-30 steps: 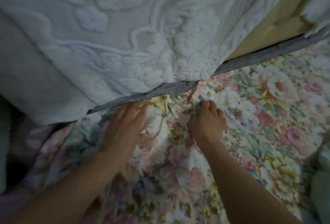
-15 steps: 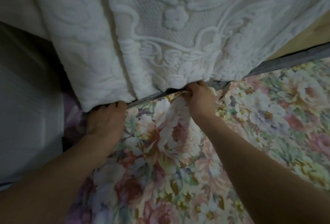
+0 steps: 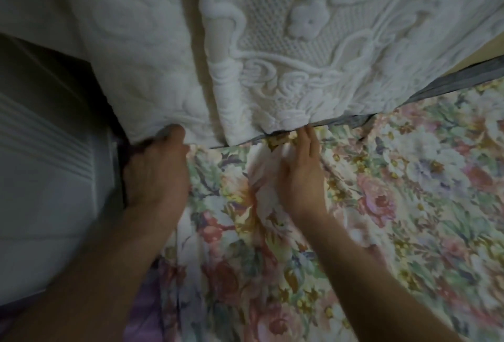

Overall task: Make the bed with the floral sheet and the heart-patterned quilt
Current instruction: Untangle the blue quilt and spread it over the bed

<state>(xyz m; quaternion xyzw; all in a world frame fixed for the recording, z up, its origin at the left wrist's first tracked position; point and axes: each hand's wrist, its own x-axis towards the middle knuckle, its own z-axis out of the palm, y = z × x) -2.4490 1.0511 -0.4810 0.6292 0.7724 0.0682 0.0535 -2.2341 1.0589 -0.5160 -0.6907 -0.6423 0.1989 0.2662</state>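
A: Where does the floral sheet [image 3: 409,205] lie?
B: Across the lower right. Its edge meets the mattress [image 3: 300,69] rim, just above the right hand [image 3: 300,178].
A: And the fingers?
B: The right ones are straight and together, pressing a fold toward that seam. The left hand [image 3: 158,172] sits at the corner, centre-left, fingers hidden; I cannot tell.

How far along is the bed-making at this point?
Done: the floral sheet lies spread out. In hand: the left hand grips the mattress corner while the right hand pushes the sheet's edge under it. Left: finishing the tucking, then the heart-patterned quilt, which is not in view.
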